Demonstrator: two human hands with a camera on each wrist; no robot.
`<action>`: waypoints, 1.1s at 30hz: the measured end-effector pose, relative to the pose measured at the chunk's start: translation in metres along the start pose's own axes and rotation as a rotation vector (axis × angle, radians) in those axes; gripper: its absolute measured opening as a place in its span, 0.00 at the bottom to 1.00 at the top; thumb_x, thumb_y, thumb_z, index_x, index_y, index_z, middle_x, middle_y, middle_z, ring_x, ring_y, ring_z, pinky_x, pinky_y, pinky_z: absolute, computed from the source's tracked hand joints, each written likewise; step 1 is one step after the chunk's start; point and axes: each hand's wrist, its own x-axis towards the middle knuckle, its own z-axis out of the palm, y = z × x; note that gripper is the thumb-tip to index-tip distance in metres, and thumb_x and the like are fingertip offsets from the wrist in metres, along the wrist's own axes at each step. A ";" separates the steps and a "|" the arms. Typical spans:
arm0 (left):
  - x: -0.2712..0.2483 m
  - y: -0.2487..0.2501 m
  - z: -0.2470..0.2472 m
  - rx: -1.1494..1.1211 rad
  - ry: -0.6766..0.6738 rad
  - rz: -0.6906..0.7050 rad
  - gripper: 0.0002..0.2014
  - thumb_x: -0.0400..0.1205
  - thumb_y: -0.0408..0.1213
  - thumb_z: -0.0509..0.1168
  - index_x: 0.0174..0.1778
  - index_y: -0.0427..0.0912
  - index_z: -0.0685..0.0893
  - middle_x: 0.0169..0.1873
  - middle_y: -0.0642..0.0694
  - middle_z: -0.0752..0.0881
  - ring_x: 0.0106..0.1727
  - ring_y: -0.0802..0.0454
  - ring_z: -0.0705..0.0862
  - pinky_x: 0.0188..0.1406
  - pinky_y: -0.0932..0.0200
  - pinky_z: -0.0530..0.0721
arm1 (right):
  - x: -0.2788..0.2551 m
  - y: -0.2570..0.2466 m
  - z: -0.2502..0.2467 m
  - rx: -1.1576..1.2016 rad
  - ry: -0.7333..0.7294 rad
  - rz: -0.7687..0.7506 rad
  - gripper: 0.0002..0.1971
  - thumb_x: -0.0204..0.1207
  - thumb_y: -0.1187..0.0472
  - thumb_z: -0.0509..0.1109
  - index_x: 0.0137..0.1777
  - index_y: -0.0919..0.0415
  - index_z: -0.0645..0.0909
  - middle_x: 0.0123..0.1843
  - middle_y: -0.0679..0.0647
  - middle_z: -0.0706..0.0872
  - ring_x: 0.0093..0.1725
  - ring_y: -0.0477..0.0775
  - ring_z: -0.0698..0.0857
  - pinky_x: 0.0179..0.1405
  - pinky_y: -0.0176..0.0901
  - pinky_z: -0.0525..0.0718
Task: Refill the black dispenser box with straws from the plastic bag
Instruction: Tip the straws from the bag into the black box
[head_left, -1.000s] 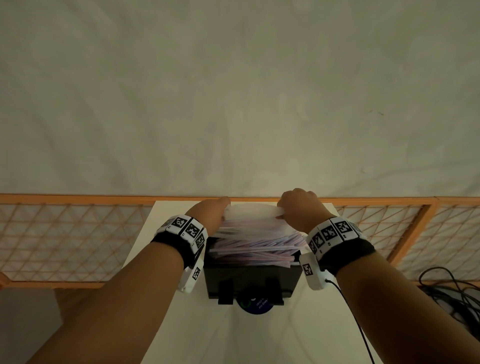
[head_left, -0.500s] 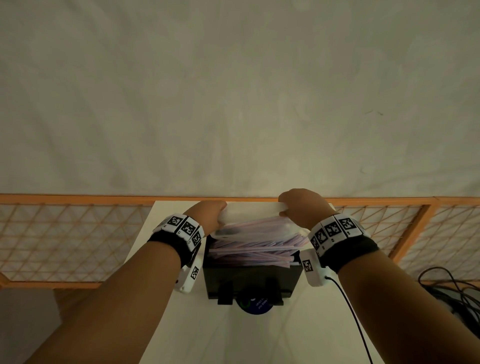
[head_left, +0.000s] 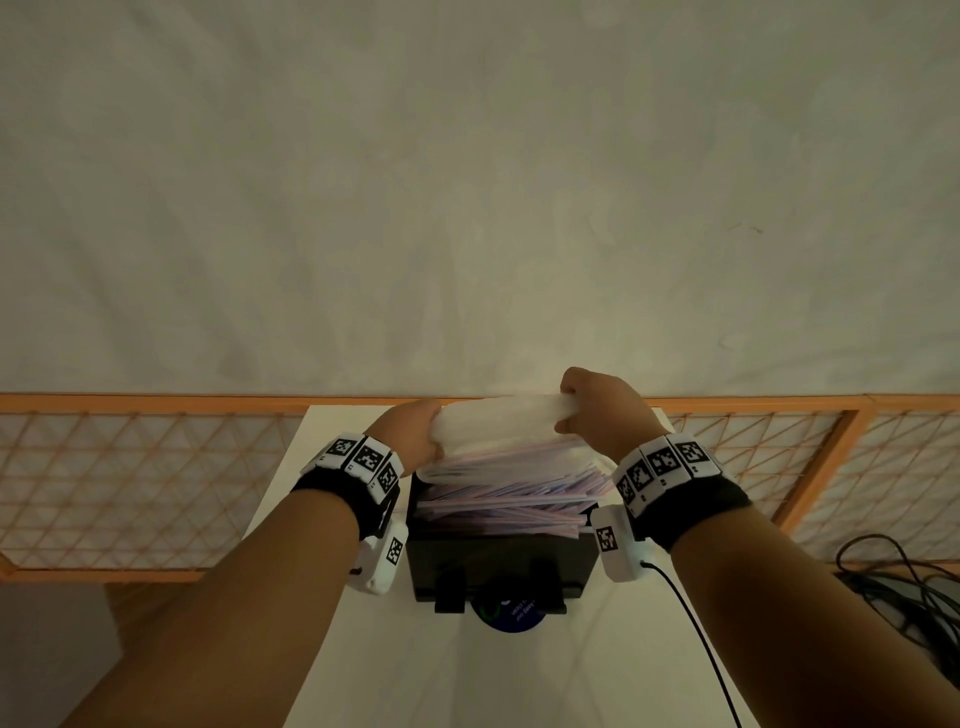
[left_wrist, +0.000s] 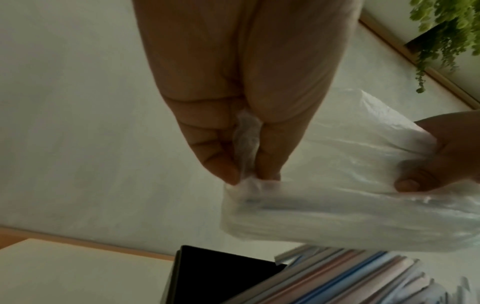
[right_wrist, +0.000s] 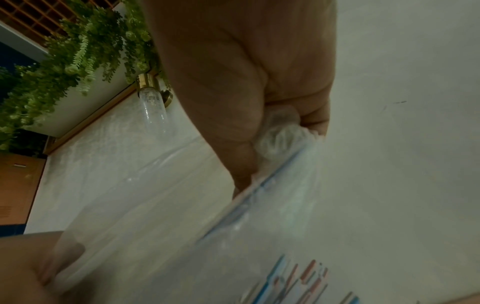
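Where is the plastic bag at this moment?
In the head view the plastic bag is held up centrally, stretched between the left hand and right hand, just above the straws heaped in the black dispenser box.

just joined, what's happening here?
A person is tipping straws out of a clear plastic bag into the black dispenser box. The left hand and right hand each grip one end of the bag above the box. Straws are heaped above the box's rim.
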 end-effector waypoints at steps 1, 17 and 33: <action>0.000 0.000 0.001 0.000 0.005 0.006 0.20 0.76 0.36 0.70 0.63 0.40 0.77 0.58 0.41 0.84 0.59 0.42 0.82 0.51 0.57 0.76 | 0.000 0.000 0.000 0.005 0.007 0.001 0.18 0.68 0.62 0.78 0.54 0.60 0.75 0.44 0.54 0.82 0.46 0.58 0.81 0.47 0.48 0.81; 0.001 -0.010 0.005 0.036 0.013 -0.033 0.07 0.79 0.36 0.65 0.45 0.42 0.71 0.40 0.46 0.79 0.44 0.44 0.79 0.38 0.57 0.72 | 0.001 0.015 0.005 -0.017 -0.013 0.042 0.13 0.76 0.56 0.71 0.59 0.59 0.80 0.58 0.58 0.85 0.57 0.58 0.82 0.48 0.40 0.73; -0.064 -0.042 -0.009 -0.529 0.244 -0.008 0.09 0.81 0.30 0.65 0.55 0.42 0.79 0.46 0.48 0.85 0.46 0.56 0.83 0.47 0.58 0.78 | -0.034 0.033 -0.010 0.426 0.076 -0.049 0.25 0.61 0.38 0.76 0.56 0.47 0.75 0.48 0.44 0.81 0.44 0.45 0.81 0.40 0.37 0.76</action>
